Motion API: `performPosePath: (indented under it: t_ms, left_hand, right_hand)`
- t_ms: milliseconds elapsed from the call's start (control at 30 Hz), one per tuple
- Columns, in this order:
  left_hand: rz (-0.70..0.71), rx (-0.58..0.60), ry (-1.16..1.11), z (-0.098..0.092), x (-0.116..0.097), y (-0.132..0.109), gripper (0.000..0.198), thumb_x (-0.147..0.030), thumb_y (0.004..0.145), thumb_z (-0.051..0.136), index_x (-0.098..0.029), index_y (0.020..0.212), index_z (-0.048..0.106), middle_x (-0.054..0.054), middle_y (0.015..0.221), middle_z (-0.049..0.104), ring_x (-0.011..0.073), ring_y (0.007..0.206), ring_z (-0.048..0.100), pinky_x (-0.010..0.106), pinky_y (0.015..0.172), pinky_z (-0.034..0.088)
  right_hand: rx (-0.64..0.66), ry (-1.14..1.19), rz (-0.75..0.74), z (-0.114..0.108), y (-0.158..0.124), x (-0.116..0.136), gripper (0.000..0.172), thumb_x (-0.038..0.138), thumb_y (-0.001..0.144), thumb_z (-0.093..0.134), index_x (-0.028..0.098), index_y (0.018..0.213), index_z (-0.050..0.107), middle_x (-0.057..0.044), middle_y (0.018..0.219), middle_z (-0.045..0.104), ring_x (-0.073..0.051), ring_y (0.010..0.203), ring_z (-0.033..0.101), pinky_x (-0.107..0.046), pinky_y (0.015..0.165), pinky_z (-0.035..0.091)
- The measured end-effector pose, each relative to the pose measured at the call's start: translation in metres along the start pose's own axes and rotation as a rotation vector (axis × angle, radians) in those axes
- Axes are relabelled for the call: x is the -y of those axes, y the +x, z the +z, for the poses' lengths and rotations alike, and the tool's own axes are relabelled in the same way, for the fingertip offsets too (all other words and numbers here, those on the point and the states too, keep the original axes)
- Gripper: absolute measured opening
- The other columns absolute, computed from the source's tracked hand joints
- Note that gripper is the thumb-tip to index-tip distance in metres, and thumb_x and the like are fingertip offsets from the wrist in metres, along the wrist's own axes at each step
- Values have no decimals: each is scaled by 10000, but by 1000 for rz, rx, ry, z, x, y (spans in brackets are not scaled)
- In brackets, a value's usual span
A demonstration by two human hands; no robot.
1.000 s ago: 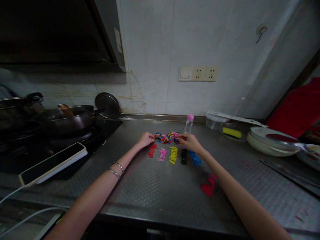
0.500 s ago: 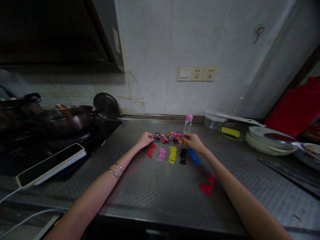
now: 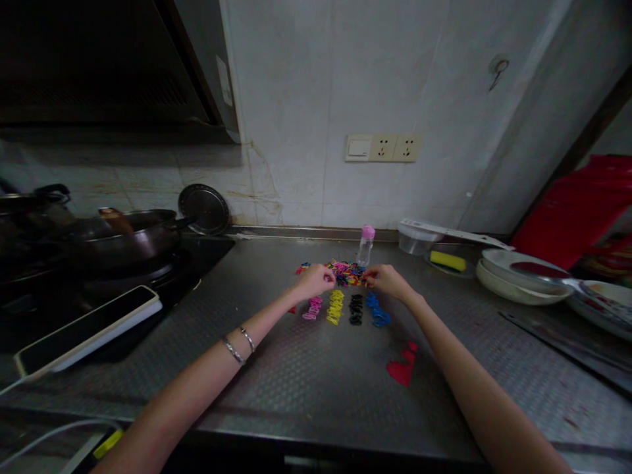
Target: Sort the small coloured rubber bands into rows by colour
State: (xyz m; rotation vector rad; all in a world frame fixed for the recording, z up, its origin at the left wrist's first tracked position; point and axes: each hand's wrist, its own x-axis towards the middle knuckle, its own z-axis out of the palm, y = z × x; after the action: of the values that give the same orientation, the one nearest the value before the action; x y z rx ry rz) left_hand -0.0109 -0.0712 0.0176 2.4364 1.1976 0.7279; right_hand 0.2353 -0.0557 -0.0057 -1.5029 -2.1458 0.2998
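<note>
A pile of mixed-colour small elastic bands (image 3: 345, 271) lies on the metal counter. My left hand (image 3: 316, 282) is at its near left edge, thumb and fingers pinched together; anything between them is too small to make out. At the pile's right end is my right hand (image 3: 388, 280), its fingertips also pinched, contents unclear. In front run separate groups of pink bands (image 3: 312, 307), yellow bands (image 3: 335, 307), black bands (image 3: 356, 309) and blue bands (image 3: 378, 310). Red bands (image 3: 292, 309) are mostly hidden behind my left forearm. Behind the pile stands a clear bottle with a pink cap (image 3: 366, 243).
Red heart-shaped pieces (image 3: 402, 370) lie near my right forearm. To the right are a yellow sponge (image 3: 447, 261), stacked bowls (image 3: 518, 283) and a long dark blade-like thing (image 3: 563, 349). A pan (image 3: 128, 240) sits on the stove at left, with a white-edged device (image 3: 91, 329) nearby.
My left hand has moved right along the pile's near edge, and its forearm now covers most of the red bands. My right hand stays at the right end. The view has shifted slightly.
</note>
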Motion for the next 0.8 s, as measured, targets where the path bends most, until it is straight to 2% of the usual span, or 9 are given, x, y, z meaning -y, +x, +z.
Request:
performPosePath:
  t_ms: [167, 300, 467, 533, 800]
  left_hand:
    - [-14, 35, -15, 14, -3, 3, 208, -204, 648, 531, -151, 746, 707, 26, 678, 662, 122, 596, 530, 203, 588, 376]
    - [-9, 40, -39, 15, 0, 4, 206, -186, 647, 532, -140, 741, 709, 30, 665, 660, 119, 588, 524, 206, 601, 382]
    - [14, 33, -51, 14, -1, 5, 217, -185, 655, 524, -133, 754, 710, 31, 657, 652, 123, 599, 524, 210, 601, 376]
    - [7, 34, -55, 14, -1, 6, 222, -188, 656, 524, -132, 764, 709, 30, 659, 651, 122, 597, 520, 209, 589, 370]
    - [-19, 30, -93, 10, 4, 5, 233, -183, 664, 500, -107, 754, 701, 26, 646, 634, 109, 569, 492, 202, 548, 345]
  right_hand:
    - [-23, 7, 4, -1, 1, -3, 224, 171, 681, 513, 190, 782, 712, -33, 696, 691, -146, 647, 615, -206, 624, 438]
    - [-18, 175, -16, 1, 4, 10, 215, 224, 674, 544, 154, 797, 706, -33, 687, 679, -151, 620, 597, -226, 583, 443]
    - [203, 410, -118, 1, 4, 36, 288, 253, 649, 576, 144, 898, 673, -12, 729, 662, -125, 616, 567, -220, 569, 436]
    - [271, 401, -132, 2, 2, 42, 282, 245, 641, 577, 152, 890, 670, -1, 715, 650, -114, 605, 552, -210, 553, 422]
    - [343, 137, -194, 3, -3, 54, 135, 253, 627, 589, 168, 689, 675, 2, 647, 630, -114, 596, 533, -199, 543, 384]
